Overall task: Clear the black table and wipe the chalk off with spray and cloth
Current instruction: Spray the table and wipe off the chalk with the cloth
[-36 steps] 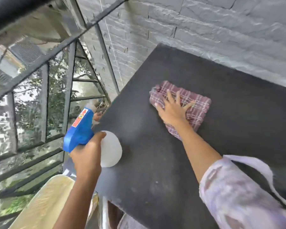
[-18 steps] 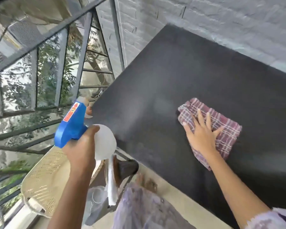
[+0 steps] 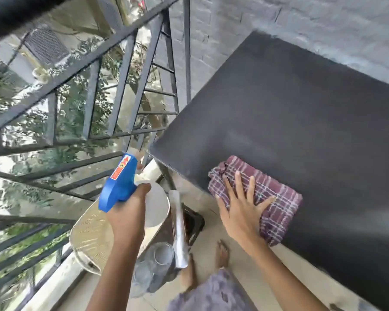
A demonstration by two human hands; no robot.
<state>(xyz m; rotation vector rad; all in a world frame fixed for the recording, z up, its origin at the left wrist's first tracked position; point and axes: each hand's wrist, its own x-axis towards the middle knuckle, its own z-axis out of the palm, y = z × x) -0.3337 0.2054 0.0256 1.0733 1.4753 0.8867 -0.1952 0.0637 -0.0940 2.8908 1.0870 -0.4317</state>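
A folded maroon plaid cloth (image 3: 281,198) lay at the near edge of the matte black table (image 3: 301,108), the right hand (image 3: 240,208) pressing it with spread fingers (image 3: 239,184). The left hand (image 3: 126,215) gripped a blue-headed white spray bottle (image 3: 156,204), red label unreadable.

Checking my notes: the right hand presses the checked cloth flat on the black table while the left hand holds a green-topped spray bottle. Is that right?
No: the head view shows the left hand holding a blue-topped spray bottle, not green-topped. The rest stands.
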